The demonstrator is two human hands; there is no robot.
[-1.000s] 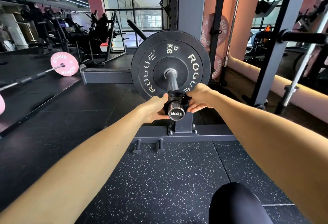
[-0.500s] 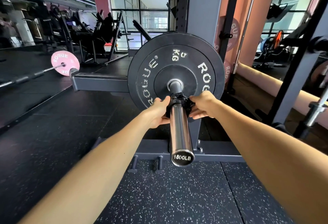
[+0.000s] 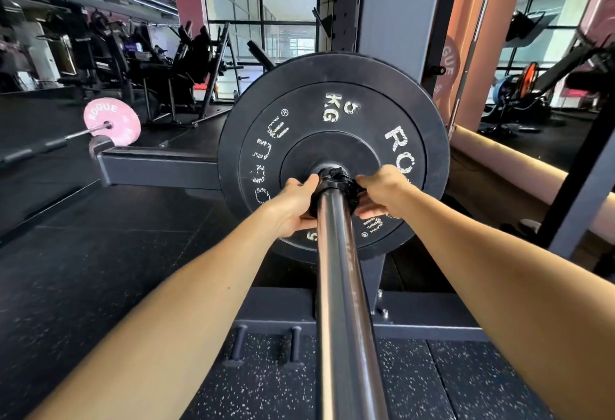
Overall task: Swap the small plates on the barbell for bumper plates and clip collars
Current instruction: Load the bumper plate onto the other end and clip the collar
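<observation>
Black bumper plate (image 3: 332, 120), white lettering; pink plate (image 3: 111, 122); white-speckled black floor (image 3: 266, 386).

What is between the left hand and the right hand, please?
In the head view, the black collar on the barbell sleeve lies between the left hand and right hand, up against the black bumper plate.

A person's left hand (image 3: 293, 205) and right hand (image 3: 382, 191) are gripping a black collar (image 3: 336, 183) on the steel barbell sleeve (image 3: 342, 286), right against a black Rogue 5 kg bumper plate (image 3: 332, 113). A pink Rogue plate (image 3: 111, 122) is showing in the mirror at left.
</observation>
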